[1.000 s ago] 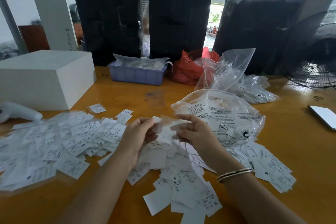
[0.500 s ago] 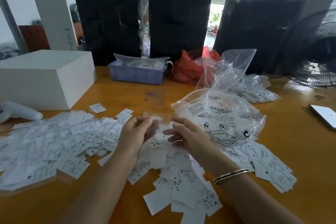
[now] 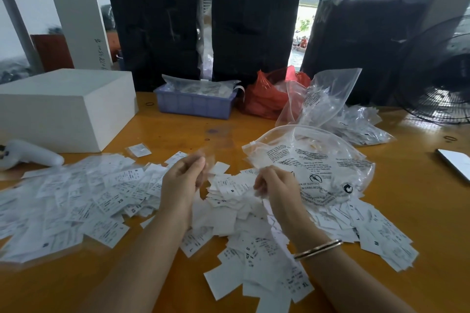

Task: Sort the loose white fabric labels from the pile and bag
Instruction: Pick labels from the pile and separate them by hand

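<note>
Two hands over white labels (image 3: 229, 213) marked "XS", "M"; left grip (image 3: 181, 178) and right grip (image 3: 276, 185) curled, contents blurred.

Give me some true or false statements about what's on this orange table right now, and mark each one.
1. The white rectangular box sits on the table's left side. True.
2. The lilac plastic crate stands in front of the red plastic bag. False: it stands left of the red plastic bag.
3. A thin metal bangle is on the right wrist. True.
4. The black wire-guard fan stands at the left edge. False: it is at the right.
</note>
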